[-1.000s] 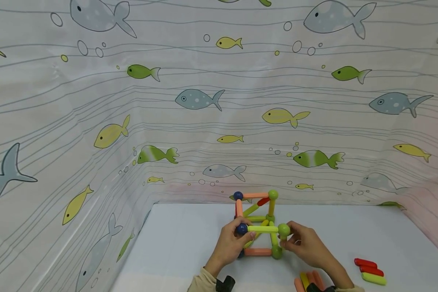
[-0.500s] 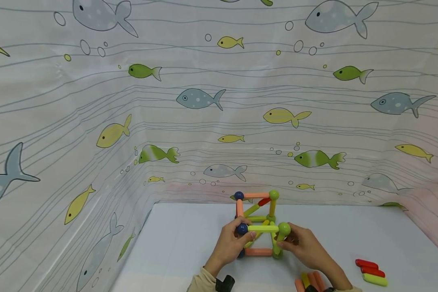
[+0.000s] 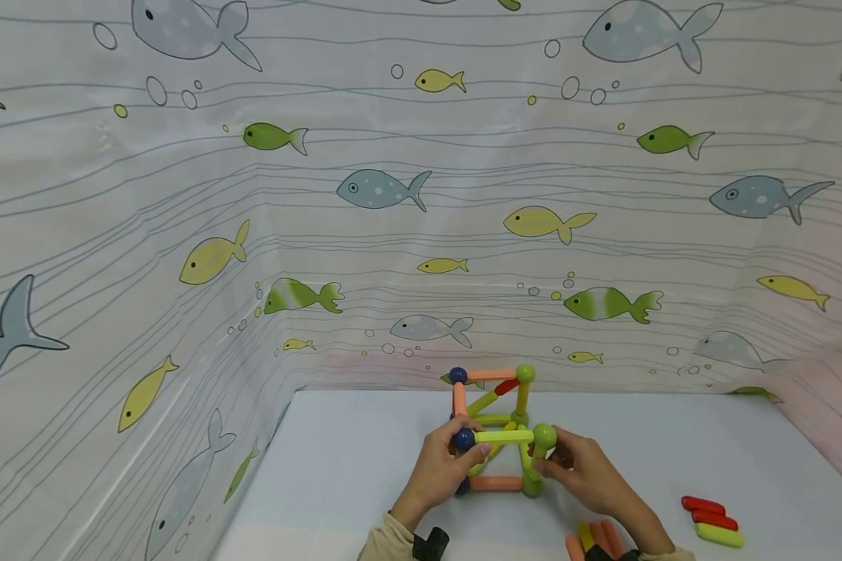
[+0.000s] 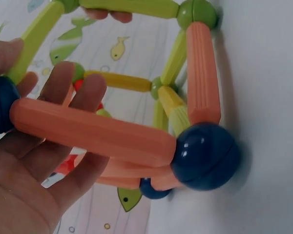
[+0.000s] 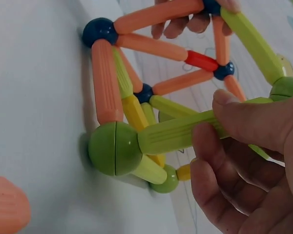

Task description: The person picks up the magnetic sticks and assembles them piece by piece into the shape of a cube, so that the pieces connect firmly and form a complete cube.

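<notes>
A cube-like frame of magnetic sticks and balls stands on the table, with an orange stick (image 3: 496, 484) along its bottom front edge. My left hand (image 3: 438, 466) grips the blue ball (image 3: 464, 439) at the upper front left corner; in the left wrist view its fingers pass behind an upright orange stick (image 4: 93, 129). From that ball a yellow-green stick (image 3: 503, 438) runs across to a green ball (image 3: 544, 436). Below this green ball, my right hand (image 3: 581, 465) pinches an upright yellow-green stick (image 5: 173, 130) between thumb and fingers. Its lower end meets the bottom green ball (image 5: 115, 148).
Several orange and yellow sticks (image 3: 609, 538) lie near the right wrist, partly hidden by it. Farther right on the white table (image 3: 344, 467) are two red sticks (image 3: 714, 520) and a yellow-green stick (image 3: 719, 535). A fish-patterned curtain (image 3: 463, 234) surrounds the table's back and sides.
My right hand has shifted slightly, bringing the upright yellow-green stick into line with the bottom green ball; more of the stick shows. The left hand keeps its hold on the blue ball.
</notes>
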The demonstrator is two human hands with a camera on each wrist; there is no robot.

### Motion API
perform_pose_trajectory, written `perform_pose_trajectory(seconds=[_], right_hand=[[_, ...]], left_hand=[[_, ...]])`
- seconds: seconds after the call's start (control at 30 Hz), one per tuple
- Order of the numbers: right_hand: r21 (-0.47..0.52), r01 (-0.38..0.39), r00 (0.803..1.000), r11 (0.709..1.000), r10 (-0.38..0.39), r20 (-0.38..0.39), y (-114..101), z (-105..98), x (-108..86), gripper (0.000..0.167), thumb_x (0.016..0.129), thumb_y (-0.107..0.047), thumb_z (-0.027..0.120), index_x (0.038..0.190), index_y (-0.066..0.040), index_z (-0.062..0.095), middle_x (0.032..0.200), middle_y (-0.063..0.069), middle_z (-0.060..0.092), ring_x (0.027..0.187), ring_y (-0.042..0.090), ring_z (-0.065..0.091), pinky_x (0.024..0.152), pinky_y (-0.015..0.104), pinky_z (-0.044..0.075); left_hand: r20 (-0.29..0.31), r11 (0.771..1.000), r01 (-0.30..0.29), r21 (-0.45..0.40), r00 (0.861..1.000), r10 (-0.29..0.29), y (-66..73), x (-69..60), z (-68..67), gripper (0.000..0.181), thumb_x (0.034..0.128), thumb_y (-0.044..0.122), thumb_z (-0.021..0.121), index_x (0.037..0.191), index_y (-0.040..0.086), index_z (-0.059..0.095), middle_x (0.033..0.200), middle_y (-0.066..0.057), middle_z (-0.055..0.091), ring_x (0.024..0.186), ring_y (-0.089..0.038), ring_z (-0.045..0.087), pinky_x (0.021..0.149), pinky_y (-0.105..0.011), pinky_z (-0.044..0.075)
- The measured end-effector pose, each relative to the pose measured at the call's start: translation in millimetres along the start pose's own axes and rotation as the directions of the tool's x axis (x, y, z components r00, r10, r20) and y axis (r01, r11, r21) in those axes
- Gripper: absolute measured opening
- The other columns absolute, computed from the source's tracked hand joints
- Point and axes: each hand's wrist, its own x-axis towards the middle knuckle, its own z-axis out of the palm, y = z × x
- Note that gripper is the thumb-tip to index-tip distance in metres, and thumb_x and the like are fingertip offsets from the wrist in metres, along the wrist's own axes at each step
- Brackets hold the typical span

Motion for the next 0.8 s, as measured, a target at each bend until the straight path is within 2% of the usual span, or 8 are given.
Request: perform_pose_trajectory(seconds=[0.13,0.3,0.43,0.53,0.67,0.73,0.8], right_hand=[[-0.012,-0.034,0.999,0.999,0.034,0.014,1.5,2.4,-0.2,0.025,0.096,-0.021,0.079,0.116,-0.007,0.071,0.106,0.002,0.077,0.082,0.004,0.065,0.071,0.025,0.058],[-0.011,-0.061,0.997,0.998,0.061,0.038,6.1,6.8,1.6,0.023,0.096,-0.019,0.08,0.114,-0.007,0.071,0.108,0.004,0.076,0.081,0.005,0.064,0.069,0.025,0.057],[-0.031,-0.056,0.996,0.998,0.058,0.066,10.0,8.6,2.3,0.021,0.096,-0.018,0.08,0.113,-0.008,0.072,0.109,0.006,0.076,0.081,0.004,0.066,0.069,0.024,0.057],[-0.05,-0.048,0.993,0.998,0.053,0.105,12.8,6.6,0.3,0.025,0.094,-0.016,0.082,0.115,-0.006,0.072,0.111,0.008,0.076,0.083,0.004,0.067,0.071,0.024,0.058],[-0.099,-0.064,0.99,0.993,0.076,0.121,15.5,-11.3,-5.7,0.037,0.09,-0.016,0.085,0.122,-0.005,0.07,0.112,0.009,0.075,0.085,0.006,0.067,0.072,0.024,0.057],[-0.147,-0.102,0.991,0.984,0.114,0.073,16.0,-28.2,-12.1,0.039,0.09,-0.015,0.085,0.124,-0.005,0.069,0.112,0.01,0.075,0.086,0.008,0.068,0.071,0.024,0.057],[-0.217,-0.153,0.988,0.964,0.155,-0.007,17.3,-48.7,-21.3,0.04,0.09,-0.014,0.084,0.126,-0.005,0.068,0.112,0.01,0.075,0.088,0.011,0.069,0.072,0.026,0.057]], left_hand=[[0.005,0.999,-0.016,0.048,1.0,0.016,1.9,-0.9,-6.3,0.038,0.0998,0.034,0.075,0.135,0.022,0.067,0.102,0.004,0.067,0.084,-0.008,0.058,0.074,-0.024,0.05],[0.023,0.996,-0.052,0.066,0.998,0.05,5.2,-1.5,-21.3,0.036,0.1008,0.034,0.074,0.135,0.026,0.067,0.116,-0.001,0.075,0.099,-0.008,0.069,0.089,-0.029,0.059],[0.051,0.993,-0.07,0.091,0.997,0.066,7.3,-2.3,-31.2,0.035,0.1019,0.034,0.072,0.133,0.019,0.069,0.12,-0.002,0.076,0.106,-0.01,0.071,0.097,-0.04,0.06],[0.075,0.993,-0.066,0.094,0.995,0.059,7.4,-2.8,-34.5,0.036,0.1027,0.033,0.072,0.132,0.012,0.07,0.117,-0.002,0.076,0.107,-0.011,0.071,0.099,-0.046,0.059],[0.09,0.993,-0.073,0.095,0.994,0.065,6.2,-2.7,-35.8,0.034,0.103,0.031,0.072,0.13,0.01,0.071,0.116,-0.003,0.076,0.106,-0.011,0.07,0.099,-0.045,0.059],[0.094,0.993,-0.078,0.092,0.993,0.07,6.2,-2.6,-36.1,0.032,0.1031,0.031,0.072,0.129,0.012,0.072,0.116,-0.003,0.077,0.106,-0.012,0.07,0.098,-0.044,0.06],[0.1,0.993,-0.076,0.091,0.993,0.067,6.4,-2.5,-36.4,0.031,0.1029,0.031,0.072,0.129,0.014,0.072,0.116,-0.003,0.077,0.105,-0.011,0.07,0.098,-0.044,0.06]])
